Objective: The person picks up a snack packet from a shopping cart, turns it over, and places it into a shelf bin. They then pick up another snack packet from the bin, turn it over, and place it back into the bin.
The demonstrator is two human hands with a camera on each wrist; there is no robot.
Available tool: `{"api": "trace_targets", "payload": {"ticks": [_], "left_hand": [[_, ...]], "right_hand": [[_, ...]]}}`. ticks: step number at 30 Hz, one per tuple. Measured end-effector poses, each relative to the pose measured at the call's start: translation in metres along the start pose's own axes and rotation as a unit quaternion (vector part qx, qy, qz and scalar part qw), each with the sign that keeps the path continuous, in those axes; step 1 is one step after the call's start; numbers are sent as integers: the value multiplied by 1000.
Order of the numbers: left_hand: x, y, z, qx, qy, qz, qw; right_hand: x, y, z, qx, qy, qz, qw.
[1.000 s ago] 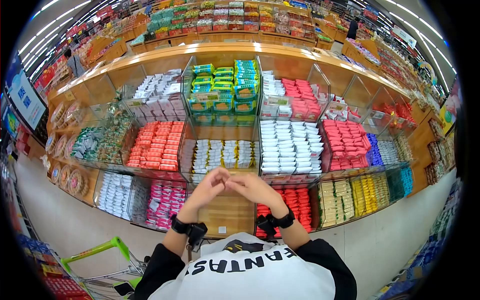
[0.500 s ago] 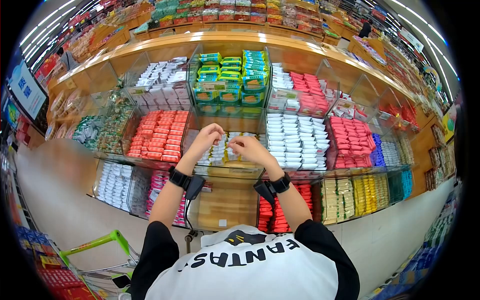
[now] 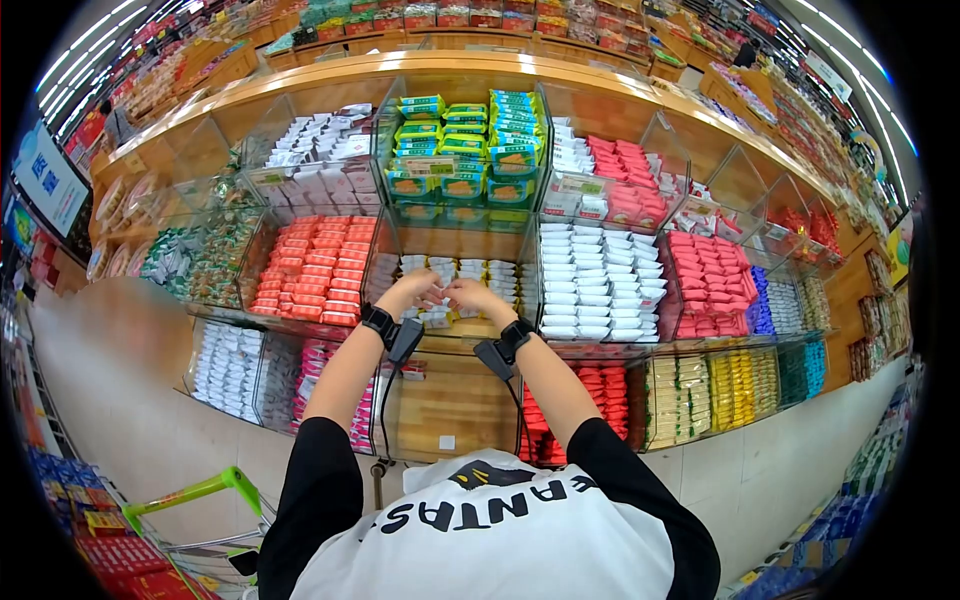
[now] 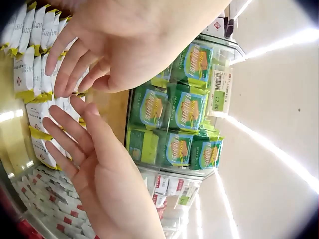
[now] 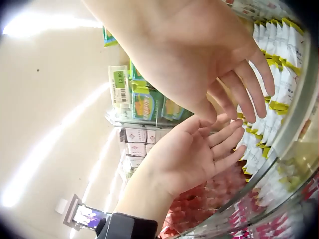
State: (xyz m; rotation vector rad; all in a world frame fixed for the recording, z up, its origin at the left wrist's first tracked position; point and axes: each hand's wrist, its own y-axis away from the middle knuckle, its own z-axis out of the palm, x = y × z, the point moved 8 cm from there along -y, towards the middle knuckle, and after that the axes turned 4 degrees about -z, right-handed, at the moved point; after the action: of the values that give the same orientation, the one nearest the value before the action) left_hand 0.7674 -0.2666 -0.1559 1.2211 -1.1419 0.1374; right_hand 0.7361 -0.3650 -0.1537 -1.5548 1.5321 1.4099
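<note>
Both hands are over a middle bin of white packets with yellow ends [image 3: 505, 272]. My left hand [image 3: 412, 289] is at the left of that bin, with its fingers loosely bent and nothing in them. Close beside it, my right hand [image 3: 477, 297] is also empty, its fingertips pointing toward the left hand's. In the left wrist view, the fingers of both hands are spread in front of the white packets [image 4: 25, 74]. Dark bands with small cameras sit on both wrists.
Coral-red packets [image 3: 318, 265] fill the bin to the left, white packets [image 3: 592, 280] the one to the right. Green cracker packs [image 3: 440, 170] stand behind. Clear panels divide the bins. A shopping cart [image 3: 200, 495] is at the lower left.
My hands first moved forward and apart from each other, away from my body. Now they are lower over the white and yellow packets, with their fingertips close together again.
</note>
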Motion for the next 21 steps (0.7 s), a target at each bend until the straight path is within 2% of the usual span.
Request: {"api": "trace_targets", "payload": {"ticks": [4,6,9,12,21], "left_hand": [[-17,-20,-4,1,-15,-43,999],[-27,-30,-5,15,-41,-75,996],[-39,-38,-1,8,-31,-84,996],[-49,-49,2,5,-48,-98,994],[-54,-35,8,-3,-77,-104,992]], "right_hand": [[42,-18,8,-7,-66,51,997],[66,-25,10,30,-169,85,982],[75,-16,11,45,-182,129,974],[60,5,9,55,-157,153,974],[67,3,15,10,-152,161,975]]}}
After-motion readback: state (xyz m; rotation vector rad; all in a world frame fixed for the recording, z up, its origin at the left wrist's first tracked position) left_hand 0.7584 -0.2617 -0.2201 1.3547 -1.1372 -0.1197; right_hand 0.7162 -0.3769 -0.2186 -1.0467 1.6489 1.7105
